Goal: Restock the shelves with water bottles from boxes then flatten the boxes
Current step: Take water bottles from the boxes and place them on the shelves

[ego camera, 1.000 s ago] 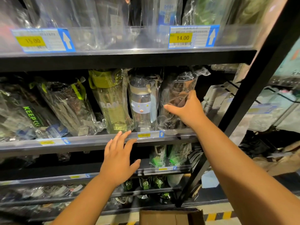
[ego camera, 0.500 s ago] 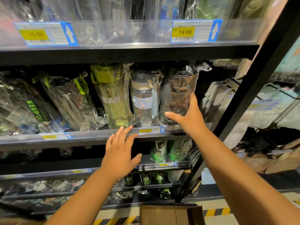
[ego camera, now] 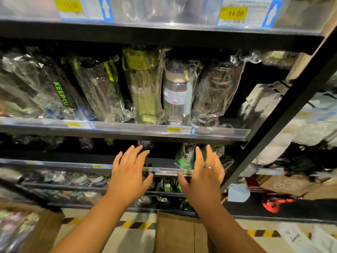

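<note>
Nothing is gripped: the left hand and the right hand are held out empty, fingers straight and spread, at lower centre of the frame
On the middle shelf, plastic-bagged water bottles are stood in a row: a dark bottle marked KEEP at left, a green bottle at centre, a clear bottle with a beige lid just beside it; a cardboard box is seen at bottom centre, below the hands
</note>
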